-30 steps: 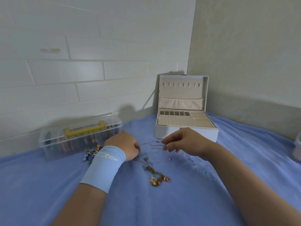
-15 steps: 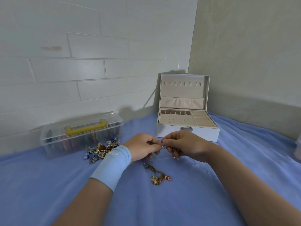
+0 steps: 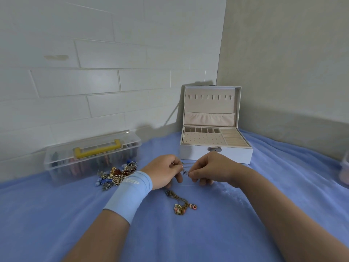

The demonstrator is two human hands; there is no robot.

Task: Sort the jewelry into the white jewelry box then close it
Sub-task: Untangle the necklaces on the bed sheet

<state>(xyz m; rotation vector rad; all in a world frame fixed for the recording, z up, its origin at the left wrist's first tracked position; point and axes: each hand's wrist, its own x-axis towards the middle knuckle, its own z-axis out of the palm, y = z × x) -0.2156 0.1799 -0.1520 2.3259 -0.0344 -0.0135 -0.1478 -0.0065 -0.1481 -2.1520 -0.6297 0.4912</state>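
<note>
Pinching pendant (image 3: pixel 184 172), clear case (image 3: pixel 62 163), jewelry heap (image 3: pixel 116 177) left

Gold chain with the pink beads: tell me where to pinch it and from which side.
Pinch the gold chain from straight above, across its bare middle stretch. It lies flat and slack on the blue blanket, so no side offers an edge; the beaded charm cluster at its near end looks lumpy.

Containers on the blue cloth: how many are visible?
3: open white jewelry box at back; clear plastic box with yellow handle at left; pale container cut off at right edge.
</note>
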